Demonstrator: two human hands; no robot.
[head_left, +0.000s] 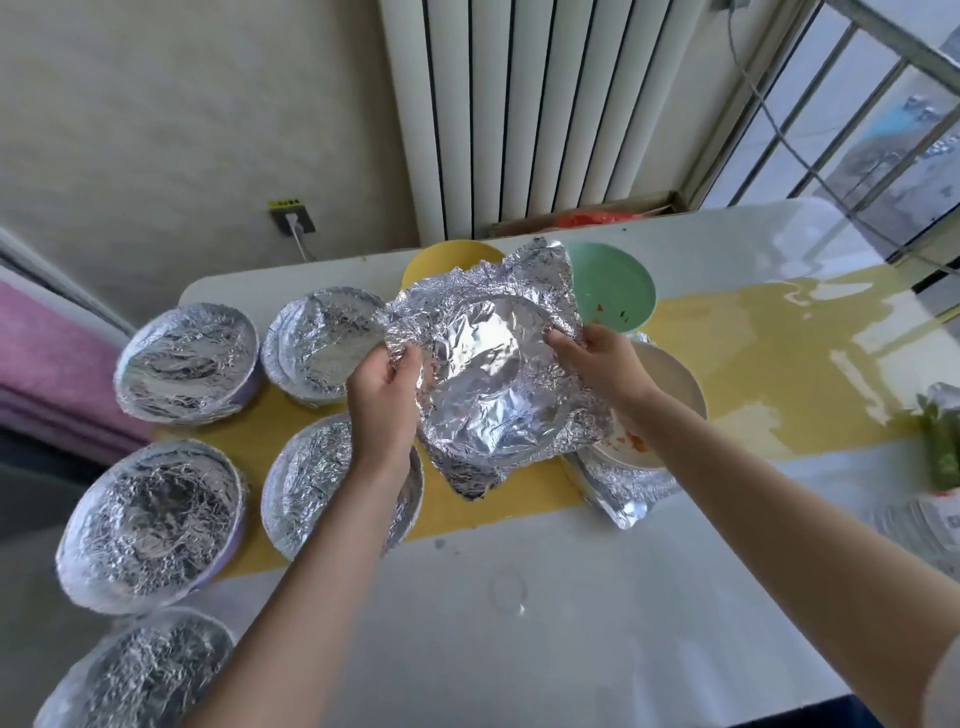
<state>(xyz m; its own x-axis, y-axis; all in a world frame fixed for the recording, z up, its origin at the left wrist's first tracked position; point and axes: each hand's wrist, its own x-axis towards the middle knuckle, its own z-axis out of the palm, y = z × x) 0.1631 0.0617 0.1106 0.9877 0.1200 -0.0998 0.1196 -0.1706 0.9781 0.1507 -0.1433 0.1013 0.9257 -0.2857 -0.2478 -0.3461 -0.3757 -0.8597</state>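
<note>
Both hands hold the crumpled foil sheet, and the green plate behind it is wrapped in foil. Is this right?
No. The head view shows the green plate bare, without foil. The left hand and right hand do hold the foil sheet.

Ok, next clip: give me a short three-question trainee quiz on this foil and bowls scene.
1. True or false: the left hand and the right hand both grip the foil sheet.
2. How many foil-lined bowls are in view on the table?
3. The bare bowl on the far side of the right hand is: A green, B red, C black?
Key: 1 true; 2 five; 3 A.
</note>
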